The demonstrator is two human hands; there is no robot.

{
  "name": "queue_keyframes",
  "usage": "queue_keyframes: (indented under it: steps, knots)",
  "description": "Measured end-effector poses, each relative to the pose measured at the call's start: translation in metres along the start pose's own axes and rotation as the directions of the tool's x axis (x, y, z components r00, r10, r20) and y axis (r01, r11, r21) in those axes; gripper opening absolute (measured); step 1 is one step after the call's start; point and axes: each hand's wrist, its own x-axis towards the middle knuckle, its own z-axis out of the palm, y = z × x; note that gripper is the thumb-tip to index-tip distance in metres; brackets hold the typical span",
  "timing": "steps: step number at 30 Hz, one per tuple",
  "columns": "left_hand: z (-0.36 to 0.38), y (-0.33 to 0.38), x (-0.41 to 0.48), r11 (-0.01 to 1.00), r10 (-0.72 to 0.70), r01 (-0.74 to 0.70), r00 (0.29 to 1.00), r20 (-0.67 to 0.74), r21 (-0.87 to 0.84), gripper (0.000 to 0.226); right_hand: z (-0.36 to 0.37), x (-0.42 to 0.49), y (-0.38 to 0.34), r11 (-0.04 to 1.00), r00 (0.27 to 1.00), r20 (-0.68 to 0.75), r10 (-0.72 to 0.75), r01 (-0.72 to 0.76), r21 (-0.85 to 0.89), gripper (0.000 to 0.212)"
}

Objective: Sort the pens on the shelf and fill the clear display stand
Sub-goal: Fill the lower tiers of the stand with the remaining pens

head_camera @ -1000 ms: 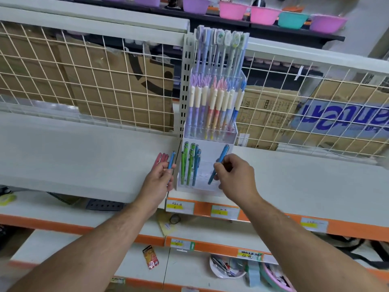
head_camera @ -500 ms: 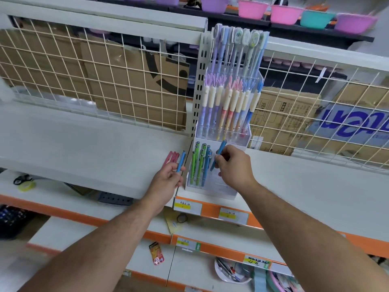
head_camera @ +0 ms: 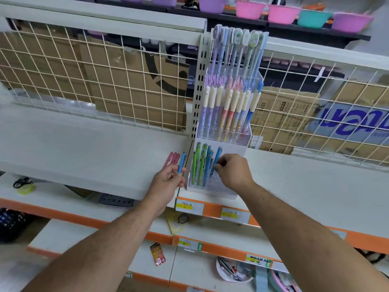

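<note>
A clear tiered display stand [head_camera: 242, 148] sits at the front of the white shelf [head_camera: 84, 148]. Its upper tiers hold several pastel pens [head_camera: 229, 106]. The lowest tier holds green pens [head_camera: 197, 163] and blue pens [head_camera: 208, 165]. My right hand [head_camera: 233, 171] pinches a blue pen [head_camera: 217, 157] upright in that tier, beside the other blue ones. Left of the stand, my left hand [head_camera: 168, 178] grips a bunch of pens: one blue pen [head_camera: 181, 162] and pink pens [head_camera: 173, 158] sticking up.
White wire mesh [head_camera: 94, 81] backs the shelf, with cardboard boxes [head_camera: 282, 114] behind it. Coloured bowls [head_camera: 282, 13] line the top shelf. Below lie scissors and tape [head_camera: 24, 185], a small packet [head_camera: 157, 255] and a dish of oddments [head_camera: 233, 270].
My right hand has carried the blue pen leftward and lowered it into the front tier next to the other blue pens. The left hand keeps holding its bunch beside the stand.
</note>
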Motion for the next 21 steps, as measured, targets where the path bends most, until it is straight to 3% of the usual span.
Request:
queue_keyframes:
  steps: [6, 9, 13, 17, 21]
  knots:
    - [0.0, 0.006, -0.018, 0.996, 0.04, -0.042, 0.999, -0.023, -0.075, 0.024, -0.01, -0.026, 0.007, 0.995, 0.998, -0.065, 0.012, -0.006, 0.097, 0.006]
    - [0.011, 0.01, -0.04, 0.997, 0.079, -0.079, 0.997, 0.014, -0.016, 0.024, -0.012, -0.048, 0.008, 0.972, 0.999, -0.015, -0.044, 0.047, 0.232, 0.015]
    - [0.028, 0.01, -0.057, 0.992, 0.1, -0.108, 0.988, 0.115, 0.071, 0.027, -0.006, -0.07, 0.005, 0.897, 0.981, 0.105, -0.165, 0.104, 0.43, 0.009]
    - [0.036, 0.011, -0.06, 0.988, 0.089, -0.11, 0.98, 0.177, 0.11, 0.015, -0.004, -0.074, 0.003, 0.866, 0.963, 0.132, -0.237, 0.147, 0.477, 0.006]
    - [0.033, 0.014, -0.053, 0.956, 0.108, -0.153, 0.977, 0.183, 0.25, 0.013, -0.012, -0.07, 0.0, 0.875, 0.982, 0.092, -0.165, 0.103, 0.472, 0.007]
